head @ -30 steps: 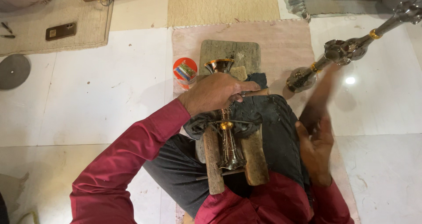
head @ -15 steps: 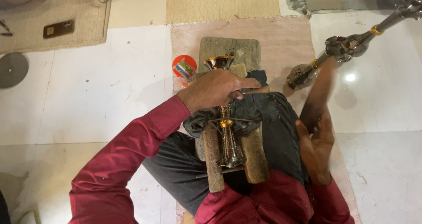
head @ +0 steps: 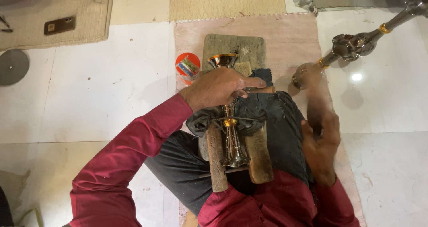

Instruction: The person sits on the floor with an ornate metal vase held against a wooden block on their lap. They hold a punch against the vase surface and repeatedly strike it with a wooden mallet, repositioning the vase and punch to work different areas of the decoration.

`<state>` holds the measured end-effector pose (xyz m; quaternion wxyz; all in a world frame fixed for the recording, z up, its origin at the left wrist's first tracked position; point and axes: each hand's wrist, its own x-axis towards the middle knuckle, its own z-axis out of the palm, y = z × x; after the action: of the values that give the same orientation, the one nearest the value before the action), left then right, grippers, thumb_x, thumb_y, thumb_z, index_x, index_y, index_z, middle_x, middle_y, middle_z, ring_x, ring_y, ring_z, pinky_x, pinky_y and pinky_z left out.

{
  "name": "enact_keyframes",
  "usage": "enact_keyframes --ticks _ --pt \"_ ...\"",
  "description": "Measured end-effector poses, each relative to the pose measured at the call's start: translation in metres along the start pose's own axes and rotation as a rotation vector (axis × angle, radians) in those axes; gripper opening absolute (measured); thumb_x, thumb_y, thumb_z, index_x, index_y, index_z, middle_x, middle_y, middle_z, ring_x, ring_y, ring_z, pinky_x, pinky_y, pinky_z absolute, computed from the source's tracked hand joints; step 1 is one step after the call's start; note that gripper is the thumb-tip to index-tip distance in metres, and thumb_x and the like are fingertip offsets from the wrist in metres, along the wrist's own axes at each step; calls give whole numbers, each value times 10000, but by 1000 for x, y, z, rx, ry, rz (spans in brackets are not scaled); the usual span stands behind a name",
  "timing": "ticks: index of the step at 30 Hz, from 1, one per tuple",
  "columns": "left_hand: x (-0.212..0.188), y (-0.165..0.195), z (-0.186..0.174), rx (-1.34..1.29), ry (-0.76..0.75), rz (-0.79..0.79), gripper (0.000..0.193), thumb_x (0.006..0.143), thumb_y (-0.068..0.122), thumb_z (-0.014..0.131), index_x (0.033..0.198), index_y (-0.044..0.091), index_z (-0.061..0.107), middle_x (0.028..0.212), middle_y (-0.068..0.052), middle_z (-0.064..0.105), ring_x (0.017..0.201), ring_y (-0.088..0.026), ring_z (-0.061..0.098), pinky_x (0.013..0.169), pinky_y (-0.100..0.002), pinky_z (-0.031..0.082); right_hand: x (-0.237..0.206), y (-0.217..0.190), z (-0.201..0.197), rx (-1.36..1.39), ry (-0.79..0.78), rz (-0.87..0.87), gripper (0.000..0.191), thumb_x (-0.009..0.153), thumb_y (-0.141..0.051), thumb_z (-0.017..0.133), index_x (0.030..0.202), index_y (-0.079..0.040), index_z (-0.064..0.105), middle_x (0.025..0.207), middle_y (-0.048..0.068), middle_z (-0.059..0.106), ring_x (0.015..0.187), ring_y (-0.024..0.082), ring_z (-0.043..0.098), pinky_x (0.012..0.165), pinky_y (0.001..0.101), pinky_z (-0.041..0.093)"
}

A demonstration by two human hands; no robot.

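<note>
Your left hand (head: 220,88) clamps the patterned brass stem (head: 231,133) on the wooden blocks (head: 258,158), decoration partly done, while your blurred right hand (head: 320,140) grips a tool.

The right hand (head: 320,143) is smeared by motion blur, so its grip and whatever dark tool it holds cannot be made out. The left hand (head: 219,88) covers the middle of the brass stem (head: 230,133), hiding what its fingers press there. The stem's lower end is lost in shadow between the wooden blocks (head: 237,158). The long metal piece (head: 356,45) runs off the right edge. The label on the orange tin (head: 187,67) is too small to read.
</note>
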<state>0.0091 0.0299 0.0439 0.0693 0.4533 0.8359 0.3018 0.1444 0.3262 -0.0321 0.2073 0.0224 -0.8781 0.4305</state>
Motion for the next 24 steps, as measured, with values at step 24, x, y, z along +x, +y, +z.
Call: enact_keyframes --ticks 24 --pt "1 -2 3 24 9 -19 593 865 -41 680 1401 201 605 921 -106 782 827 -201 787 653 -397 600 -8 -1 8 427 -20 77 510 1032 48 623 1514 -83 522 1294 84 531 1181 173 604 927 270 527"
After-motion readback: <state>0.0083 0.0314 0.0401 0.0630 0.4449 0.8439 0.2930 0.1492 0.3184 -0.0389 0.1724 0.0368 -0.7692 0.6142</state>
